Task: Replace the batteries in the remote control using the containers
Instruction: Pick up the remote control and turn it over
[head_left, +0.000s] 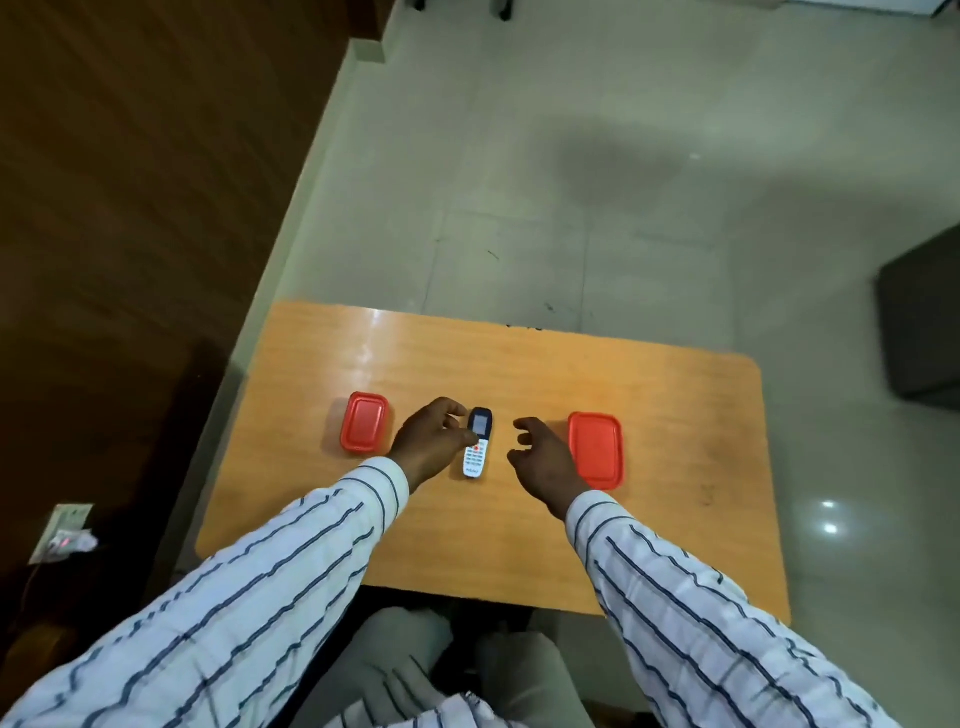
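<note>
The left hand (428, 444) sits just left of centre in the frame with its fingers curled onto the left edge of the remote control (478, 442), touching it near the dark screen end; whether it has truly clamped the body or only rests against it cannot be told from this angle. The right hand (545, 457) hovers just right of the remote, fingers spread and curved, holding nothing and apart from it. The remote lies face-up on the wooden table (675, 519), between the two hands, buttons toward the person and screen toward the top of the frame. Since the battery door is presumably underneath, the remote likely has to be turned over, and a loose one-sided pinch on smooth plastic could let it slide or spin away across the glossy tabletop. Further out, the left red container (364, 429) lies left of the left hand and the right red container (596, 450) touches or sits just beside the right hand; both have their lids on, so their contents are hidden, and a careless sweep of the wrist could knock the nearer one.
</note>
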